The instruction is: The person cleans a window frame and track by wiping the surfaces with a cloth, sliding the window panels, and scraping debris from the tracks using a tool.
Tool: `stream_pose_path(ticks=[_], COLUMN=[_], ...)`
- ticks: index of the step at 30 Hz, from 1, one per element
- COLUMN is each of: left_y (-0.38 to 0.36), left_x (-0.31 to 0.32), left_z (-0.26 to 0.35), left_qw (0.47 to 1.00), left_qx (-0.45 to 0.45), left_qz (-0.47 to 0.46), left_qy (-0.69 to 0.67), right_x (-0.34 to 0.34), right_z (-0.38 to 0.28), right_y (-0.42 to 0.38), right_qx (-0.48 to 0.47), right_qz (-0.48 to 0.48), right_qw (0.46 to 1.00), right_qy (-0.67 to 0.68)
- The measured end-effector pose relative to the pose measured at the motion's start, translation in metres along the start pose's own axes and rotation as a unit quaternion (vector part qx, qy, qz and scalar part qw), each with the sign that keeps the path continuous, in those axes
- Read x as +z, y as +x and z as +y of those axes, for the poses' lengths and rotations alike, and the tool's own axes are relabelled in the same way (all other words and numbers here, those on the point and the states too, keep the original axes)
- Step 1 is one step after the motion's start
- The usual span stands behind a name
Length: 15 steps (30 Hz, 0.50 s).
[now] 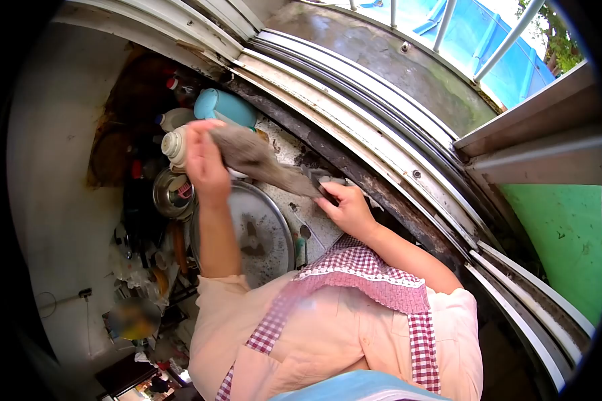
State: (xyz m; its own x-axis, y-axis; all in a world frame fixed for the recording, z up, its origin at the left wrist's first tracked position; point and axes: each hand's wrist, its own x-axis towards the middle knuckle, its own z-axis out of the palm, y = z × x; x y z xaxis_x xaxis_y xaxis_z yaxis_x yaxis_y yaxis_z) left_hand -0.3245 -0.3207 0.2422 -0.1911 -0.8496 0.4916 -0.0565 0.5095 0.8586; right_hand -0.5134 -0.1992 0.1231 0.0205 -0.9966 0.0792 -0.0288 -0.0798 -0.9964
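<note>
A grey-brown rag is stretched between my two hands, slightly blurred. My left hand is closed on its upper left end, near a white bottle and a light-blue container. Gripping the other end, my right hand is close to the window sill edge, thumb and fingers pinched together. Below the rag, a large round metal tray with dark stains lies on the speckled counter. My forearm covers part of the tray.
A window frame with metal tracks runs diagonally past the counter. Outside are white bars and a blue pool-like structure. Left of the tray are a metal bowl, bottles and clutter. A green panel is at right.
</note>
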Motion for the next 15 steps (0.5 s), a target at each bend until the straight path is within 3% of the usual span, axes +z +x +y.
stream_pose_path(ticks=[1, 3, 5, 7, 8, 12, 13, 14, 15], left_y=[0.012, 0.043, 0.08, 0.11, 0.119, 0.101, 0.085, 0.054, 0.029], left_x=[-0.01, -0.021, -0.035, -0.027, -0.021, 0.037, 0.043, 0.062, 0.074], left_z=[-0.001, 0.011, 0.015, 0.02, 0.02, -0.031, -0.066, -0.086, -0.095], left_qw=[0.989, 0.974, 0.917, 0.888, 0.876, 0.921, 0.886, 0.926, 0.917], left_qx=[0.045, 0.124, 0.207, 0.244, 0.245, 0.178, 0.221, 0.112, 0.036], left_qz=[0.05, 0.091, 0.124, 0.143, 0.129, 0.008, -0.039, -0.038, -0.118], left_qy=[0.13, 0.168, 0.318, 0.363, 0.396, 0.346, 0.405, 0.36, 0.38], right_x=[-0.001, -0.003, -0.007, -0.011, -0.01, -0.018, -0.021, -0.027, -0.033], right_z=[-0.013, -0.036, -0.051, -0.066, -0.068, -0.043, -0.028, -0.02, -0.014], right_y=[0.006, 0.018, 0.032, 0.042, 0.042, 0.023, 0.015, 0.004, -0.009], right_qx=[-0.016, -0.044, -0.121, -0.116, -0.089, 0.04, 0.072, 0.077, 0.083], right_qz=[0.003, 0.032, 0.054, 0.091, 0.126, 0.203, 0.217, 0.219, 0.225], right_qw=[1.0, 0.998, 0.99, 0.988, 0.988, 0.978, 0.973, 0.972, 0.971], right_qy=[0.013, 0.01, -0.041, -0.047, -0.019, -0.005, 0.024, 0.02, 0.015])
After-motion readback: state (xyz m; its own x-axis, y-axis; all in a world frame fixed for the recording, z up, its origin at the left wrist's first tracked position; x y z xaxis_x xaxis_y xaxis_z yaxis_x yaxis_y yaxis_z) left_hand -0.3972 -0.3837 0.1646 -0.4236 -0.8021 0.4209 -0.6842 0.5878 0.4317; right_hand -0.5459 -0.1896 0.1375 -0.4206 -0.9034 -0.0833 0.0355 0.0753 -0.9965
